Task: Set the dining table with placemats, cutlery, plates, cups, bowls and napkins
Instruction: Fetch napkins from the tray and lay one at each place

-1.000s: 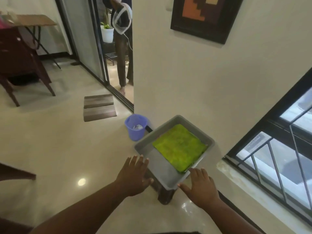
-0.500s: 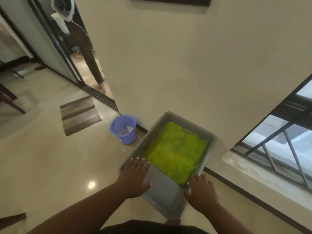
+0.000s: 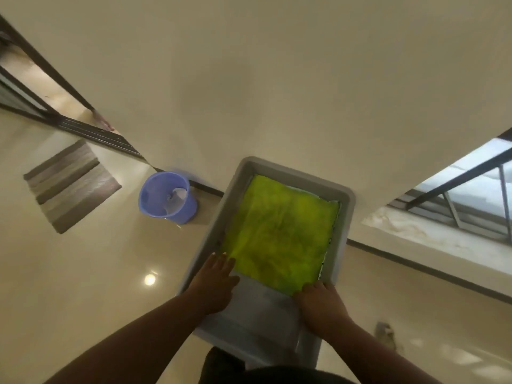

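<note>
I see a grey tray (image 3: 342, 234) in the near middle, close to the wall, with a green cloth (image 3: 279, 234) lying flat in its far part. My left hand (image 3: 214, 284) rests on the tray's left rim, fingers straight and together. My right hand (image 3: 321, 303) lies on the right rim, fingers extended, at the cloth's near corner. A blue bucket (image 3: 166, 200) stands on the floor, left of the tray.
</note>
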